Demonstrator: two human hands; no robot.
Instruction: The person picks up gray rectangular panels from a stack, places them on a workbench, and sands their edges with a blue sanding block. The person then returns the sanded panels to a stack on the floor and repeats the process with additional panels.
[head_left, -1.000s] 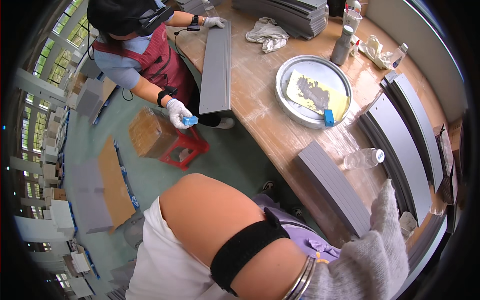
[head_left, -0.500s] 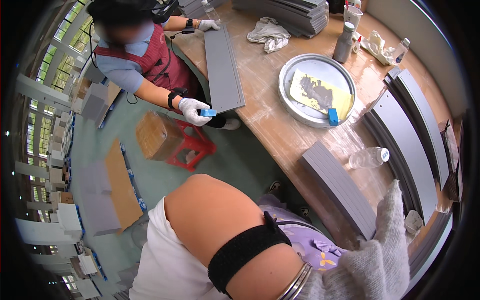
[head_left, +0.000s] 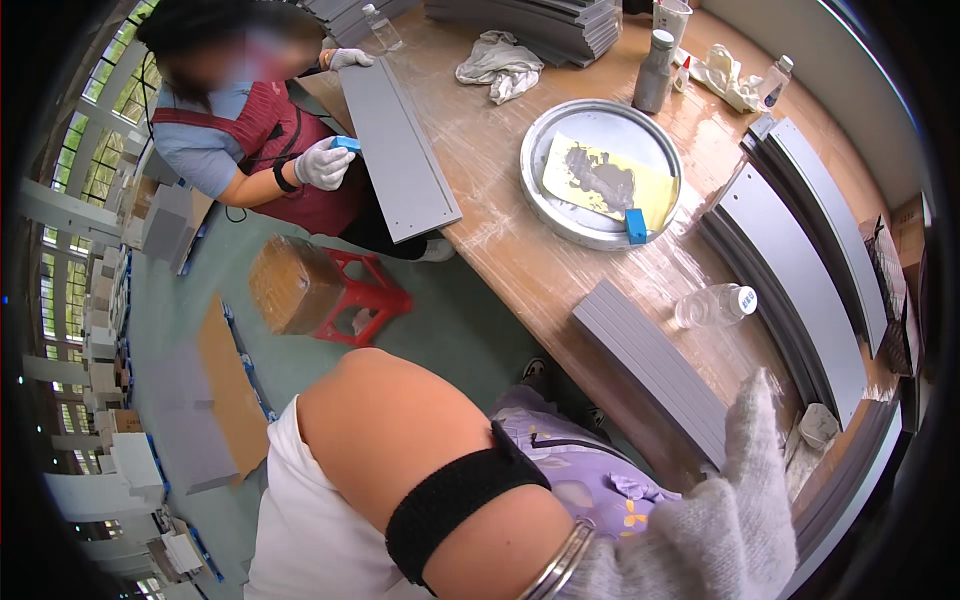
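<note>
— Which of your hands was in view, and what were the fingers doing?

— My one gloved hand (head_left: 720, 520) rose at the near right, above the near edge of the surface (head_left: 520, 260). Which hand it was I could not tell for sure. The fingers (head_left: 752, 420) were stretched out flat and released, grasping nothing. My bare arm with a black band (head_left: 455, 500) and a metal bangle (head_left: 562, 565) filled the near middle.

— What lay nearest to it?

— A stack of grey panels (head_left: 650, 370) lay slantwise just beyond my fingertips, near the surface's edge. A clear plastic bottle (head_left: 715, 305) lay on its side just past the stack. Long grey panels (head_left: 800, 250) ran along the right side.

— And farther off?

— A round metal tray (head_left: 545, 200) held a yellow sheet smeared with grey putty (head_left: 600, 180), with a blue scraper (head_left: 636, 225) at its near rim. A white rag (head_left: 500, 65) and a spray can (head_left: 655, 70) stood at the far side.

— Anyone else there?

— A co-worker at the far left held a small blue block (head_left: 345, 145) in a white-gloved hand (head_left: 322, 165) against the edge of a grey panel (head_left: 400, 150). A red stool (head_left: 360, 295) with a brown box (head_left: 290, 285) stood on the floor between us.
</note>
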